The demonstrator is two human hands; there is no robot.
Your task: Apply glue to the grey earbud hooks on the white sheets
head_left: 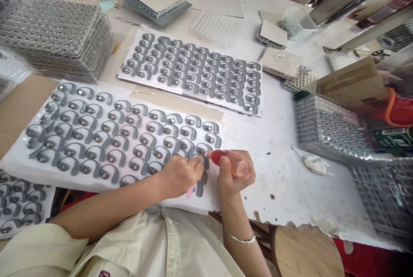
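My right hand (235,173) is wrapped round a small clear squeeze bottle (227,160) with red liquid in it. The bottle lies on its side, its nozzle pointing left at a grey curved piece (203,149) near the right end of the front sheet. Beside the nozzle, my left hand (182,176) is closed on a slim pink-ended tool (190,192); its working tip is hidden or too small to make out. Rows of grey hook-shaped pieces with round metallic centres cover the white front sheet (19,150), several partly under my left forearm.
A second sheet (193,70) of similar pieces lies behind, with a cotton swab (144,92) between. Stacked clear trays (54,32) stand at left, more trays (332,126) at right. A crumpled tissue (314,163) lies on the worn white table (274,139). A round stool (306,251) is below.
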